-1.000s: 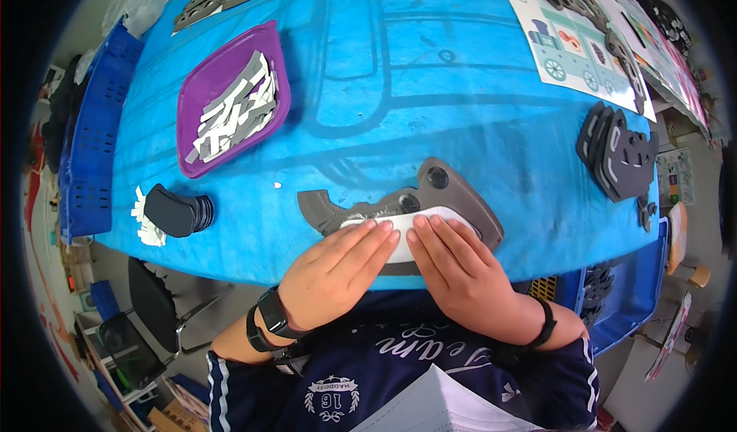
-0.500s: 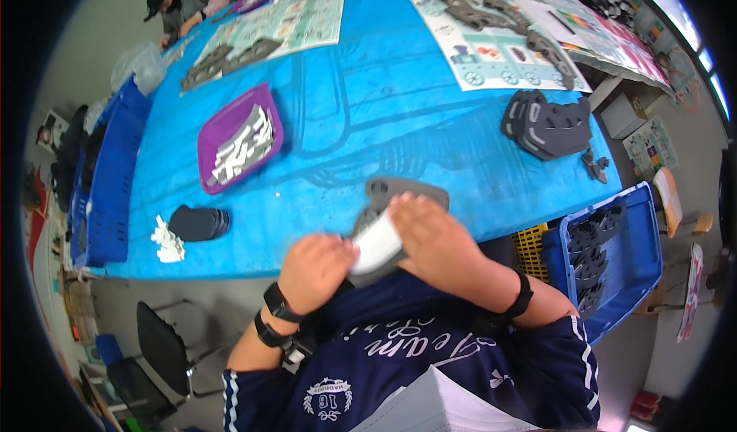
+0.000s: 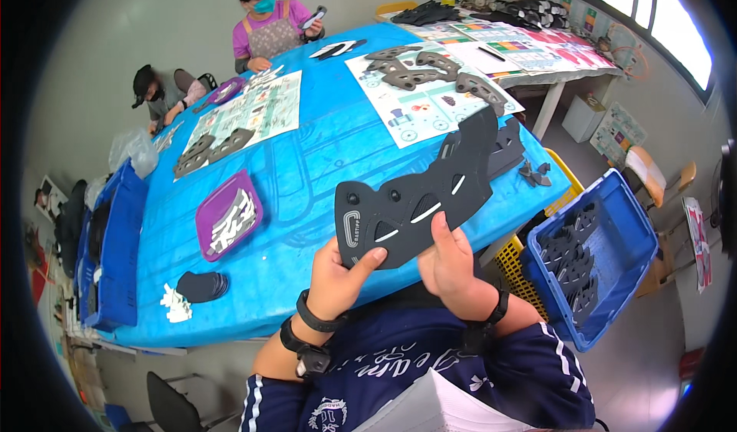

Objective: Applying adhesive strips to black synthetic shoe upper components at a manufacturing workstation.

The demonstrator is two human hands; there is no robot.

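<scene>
A dark grey, wavy-edged foam pad (image 3: 414, 190) with snap-like studs, narrow white slits and triangular recesses is tilted up over the table's near edge. My left hand (image 3: 338, 282) grips its lower left corner, thumb on the front face. Along the lower edge, my right hand (image 3: 447, 265) holds the pad too, with the thumb up in front and the other fingers partly hidden. Behind the pad's right end, a stack of similar dark pads (image 3: 507, 146) is partly covered.
A purple basket (image 3: 256, 211) holds white strips. Near it lie dark oval pieces (image 3: 203, 287) and white scraps (image 3: 176, 303). Blue crates (image 3: 626, 267) flank the blue-covered table (image 3: 307, 232), with grey pads (image 3: 480, 90) on printed sheets. Two people (image 3: 270, 29) work at the far left.
My hands have raised the pad from near my body and turned it, so its dark face shows instead of a white patch. The view has tilted up, bringing another person fully into sight.
</scene>
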